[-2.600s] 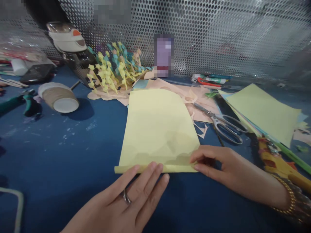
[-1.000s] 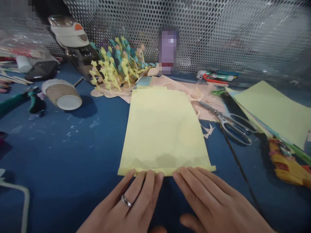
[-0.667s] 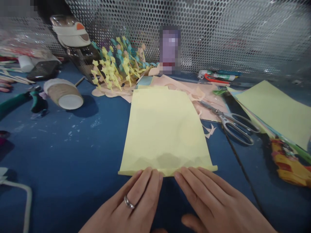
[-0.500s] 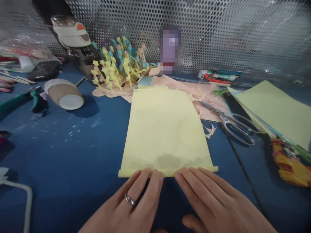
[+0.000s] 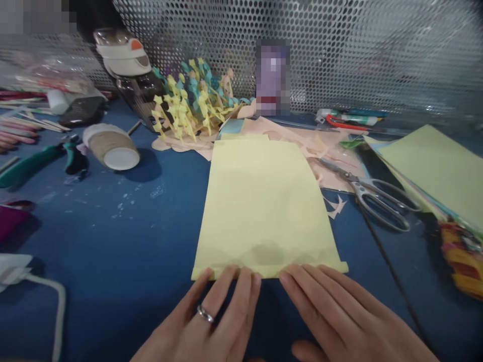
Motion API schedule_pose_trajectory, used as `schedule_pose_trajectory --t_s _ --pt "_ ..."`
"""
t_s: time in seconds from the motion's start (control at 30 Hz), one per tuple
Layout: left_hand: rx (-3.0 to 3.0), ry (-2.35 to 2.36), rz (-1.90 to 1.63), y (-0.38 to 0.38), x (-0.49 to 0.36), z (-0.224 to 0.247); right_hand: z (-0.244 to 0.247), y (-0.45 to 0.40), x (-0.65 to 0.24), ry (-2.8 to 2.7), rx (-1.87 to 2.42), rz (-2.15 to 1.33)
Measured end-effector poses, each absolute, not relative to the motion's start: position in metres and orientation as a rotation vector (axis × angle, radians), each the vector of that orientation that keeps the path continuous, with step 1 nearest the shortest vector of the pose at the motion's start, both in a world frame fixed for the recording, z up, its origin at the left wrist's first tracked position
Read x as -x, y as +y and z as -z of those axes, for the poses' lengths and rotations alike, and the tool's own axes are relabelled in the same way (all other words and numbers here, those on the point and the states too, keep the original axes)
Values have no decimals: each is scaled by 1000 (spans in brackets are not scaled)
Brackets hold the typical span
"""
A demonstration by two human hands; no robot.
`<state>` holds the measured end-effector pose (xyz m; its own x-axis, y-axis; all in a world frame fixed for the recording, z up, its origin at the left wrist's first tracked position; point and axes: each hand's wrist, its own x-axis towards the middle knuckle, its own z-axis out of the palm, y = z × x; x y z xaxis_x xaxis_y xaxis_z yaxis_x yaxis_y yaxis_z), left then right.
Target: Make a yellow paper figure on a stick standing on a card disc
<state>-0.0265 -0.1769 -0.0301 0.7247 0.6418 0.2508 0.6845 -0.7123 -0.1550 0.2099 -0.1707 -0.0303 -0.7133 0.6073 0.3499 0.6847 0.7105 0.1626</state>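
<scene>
A pale yellow sheet of paper [image 5: 266, 201] lies flat on the blue table, its near edge folded or rolled into a narrow strip. My left hand [image 5: 215, 317], with a silver ring, rests its outstretched fingertips on the left half of that strip. On the right half lie the fingertips of my right hand [image 5: 332, 311], its fingers stretched out side by side. Both hands are palm down, a small gap between them, and neither grasps anything. The sheet's far end overlaps pink paper [image 5: 339, 151].
Silver scissors [image 5: 372, 193] lie right of the sheet, near stacked coloured paper [image 5: 437, 161]. Behind stand paper stars on strips [image 5: 184, 108] and a dark bottle [image 5: 138, 90]. Leftward are a tape roll [image 5: 113, 146], green-handled pliers [image 5: 33, 163] and a white cable [image 5: 56, 301].
The whole view has shifted slightly, so things appear farther right. The fingers of my left hand are spread a little wider along the folded edge.
</scene>
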Motion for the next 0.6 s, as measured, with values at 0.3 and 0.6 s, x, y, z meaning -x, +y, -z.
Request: schedule_pose_trajectory --t_s 0.3,0.6 --pt "2692 -929 96 -170 29 16 28 -167 -208 -2666 988 406" --pt "2713 -1064 234 -175 25 27 30 -169 -207 -2639 1035 404"
